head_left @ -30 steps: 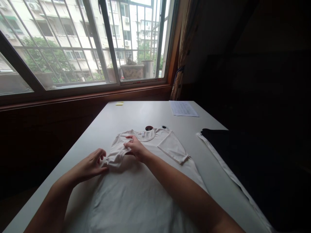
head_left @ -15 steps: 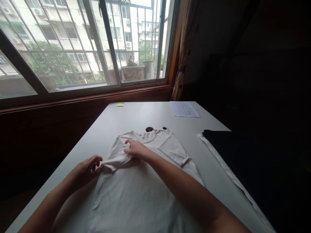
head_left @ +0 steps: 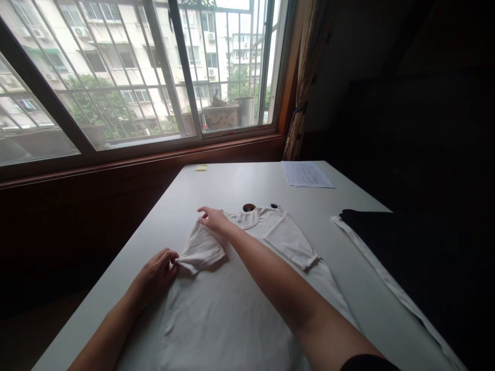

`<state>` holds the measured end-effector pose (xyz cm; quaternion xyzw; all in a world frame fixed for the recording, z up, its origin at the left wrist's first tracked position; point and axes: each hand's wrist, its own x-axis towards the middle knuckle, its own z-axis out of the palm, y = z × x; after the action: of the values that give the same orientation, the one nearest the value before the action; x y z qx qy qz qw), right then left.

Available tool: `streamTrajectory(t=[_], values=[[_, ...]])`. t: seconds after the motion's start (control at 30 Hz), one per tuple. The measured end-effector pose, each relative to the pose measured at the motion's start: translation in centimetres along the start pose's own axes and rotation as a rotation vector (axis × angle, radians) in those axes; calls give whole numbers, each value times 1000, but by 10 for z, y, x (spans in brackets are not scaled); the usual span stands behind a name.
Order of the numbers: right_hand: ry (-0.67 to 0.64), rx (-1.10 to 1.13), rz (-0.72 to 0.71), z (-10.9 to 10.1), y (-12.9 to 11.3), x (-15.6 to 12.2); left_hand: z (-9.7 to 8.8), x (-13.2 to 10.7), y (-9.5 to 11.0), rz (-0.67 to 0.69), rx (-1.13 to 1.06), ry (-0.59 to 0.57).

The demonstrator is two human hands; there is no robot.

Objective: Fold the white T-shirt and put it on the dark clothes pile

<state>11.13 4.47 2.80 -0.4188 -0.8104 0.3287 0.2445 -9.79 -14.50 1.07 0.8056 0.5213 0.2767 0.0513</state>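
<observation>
A white T-shirt lies spread on the table with its neckline away from me. Its right sleeve is folded inward over the body, and the left sleeve also lies turned in, somewhat wrinkled. My left hand is closed at the shirt's left edge, pinching the fabric by the lower corner of that sleeve. Up at the left shoulder rests my right hand, its index finger reaching past the cloth edge and apart from the thumb. My right forearm crosses over the shirt and hides part of it.
Beyond the collar are a brown-rimmed roll and a white round item. Printed sheets and a yellow sticky pad lie at the white table's far end. Dark cloth with a white edge lies on the right.
My right hand has moved up and away to the shoulder edge. The left sleeve now lies flatter and further inward. My left fingers have closed on the fabric. The view has shifted slightly left.
</observation>
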Motion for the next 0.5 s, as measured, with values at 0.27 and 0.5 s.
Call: streamTrajectory(t=[0.27, 0.5], values=[[10, 31, 88, 10, -3, 21, -1, -1, 3, 45, 40, -26], [56, -6, 102, 24, -4, 23, -12, -3, 4, 213, 198, -91]])
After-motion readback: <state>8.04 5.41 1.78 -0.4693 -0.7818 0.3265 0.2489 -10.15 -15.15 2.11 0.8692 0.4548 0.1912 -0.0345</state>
